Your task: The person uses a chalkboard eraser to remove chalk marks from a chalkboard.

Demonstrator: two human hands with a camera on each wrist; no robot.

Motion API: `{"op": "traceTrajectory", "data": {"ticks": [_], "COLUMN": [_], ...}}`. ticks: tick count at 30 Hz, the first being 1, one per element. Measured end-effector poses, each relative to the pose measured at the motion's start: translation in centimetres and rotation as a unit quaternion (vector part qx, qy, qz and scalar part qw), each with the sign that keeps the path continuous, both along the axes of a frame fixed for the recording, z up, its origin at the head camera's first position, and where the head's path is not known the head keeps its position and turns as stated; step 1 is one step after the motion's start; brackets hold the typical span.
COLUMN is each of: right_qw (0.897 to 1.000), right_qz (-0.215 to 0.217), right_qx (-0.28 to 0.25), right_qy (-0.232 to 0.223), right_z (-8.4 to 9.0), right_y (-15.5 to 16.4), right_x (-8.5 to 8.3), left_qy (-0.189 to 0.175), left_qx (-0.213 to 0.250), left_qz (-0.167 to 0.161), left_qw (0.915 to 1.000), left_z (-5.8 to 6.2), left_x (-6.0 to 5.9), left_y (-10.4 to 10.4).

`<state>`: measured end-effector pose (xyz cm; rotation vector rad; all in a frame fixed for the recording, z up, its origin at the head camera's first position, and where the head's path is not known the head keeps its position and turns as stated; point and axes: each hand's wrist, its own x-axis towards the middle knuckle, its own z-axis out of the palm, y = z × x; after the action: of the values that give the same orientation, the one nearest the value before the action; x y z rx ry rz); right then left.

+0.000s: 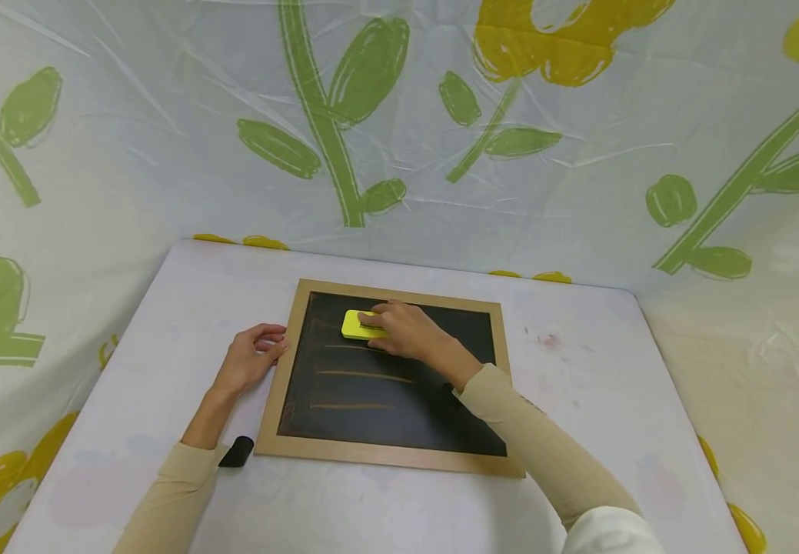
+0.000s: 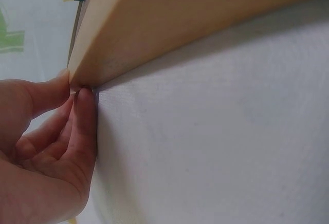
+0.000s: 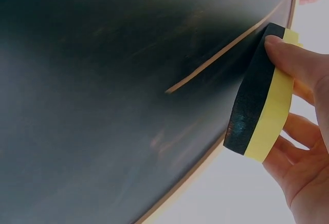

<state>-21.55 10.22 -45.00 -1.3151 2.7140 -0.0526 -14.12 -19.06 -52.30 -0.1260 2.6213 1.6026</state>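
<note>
A chalkboard in a light wooden frame lies on the table, with several orange-brown lines and faint smears on its dark face. My right hand grips a yellow eraser over the upper left part of the board. In the right wrist view, the thumb lies along the eraser's black pad, which faces the board; whether it touches cannot be told. At the frame's left edge, my left hand pinches the wood between thumb and fingertips.
The board rests on a pale table with faint prints and reddish stains at the right. Flower-printed sheeting hangs behind and at both sides. A small black object shows beside the left sleeve.
</note>
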Motion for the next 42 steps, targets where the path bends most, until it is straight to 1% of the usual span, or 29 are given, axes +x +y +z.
{"op": "traceTrajectory", "data": {"ticks": [9,21,29,34,42], "right_qw": [1.0,0.999,0.998,0.997,0.995], "right_qz": [-0.02,-0.037,-0.057,-0.062,-0.084], "right_qx": [-0.006,-0.021,-0.034,-0.037,-0.049], "right_qy": [0.0,0.011,0.012,0.022,0.018], "right_z": [-0.1,-0.3,0.1,-0.1,-0.2], "right_y": [2.2,5.7,8.2,9.6,11.6], "right_x": [0.4,1.1,1.9,2.2,2.9], "left_qy": [0.009,0.006,0.012,0.013,0.017], "left_qx": [0.003,0.011,0.006,0.009,0.013], "left_qz": [-0.005,-0.005,-0.005,-0.005,-0.006], "left_qw": [0.9999,0.9999,0.9999,0.9999,0.9998], "left_z": [0.0,0.0,0.1,0.1,0.1], "left_x": [0.0,-0.1,0.0,0.0,0.2], "left_y": [0.0,0.2,0.1,0.1,0.0]}}
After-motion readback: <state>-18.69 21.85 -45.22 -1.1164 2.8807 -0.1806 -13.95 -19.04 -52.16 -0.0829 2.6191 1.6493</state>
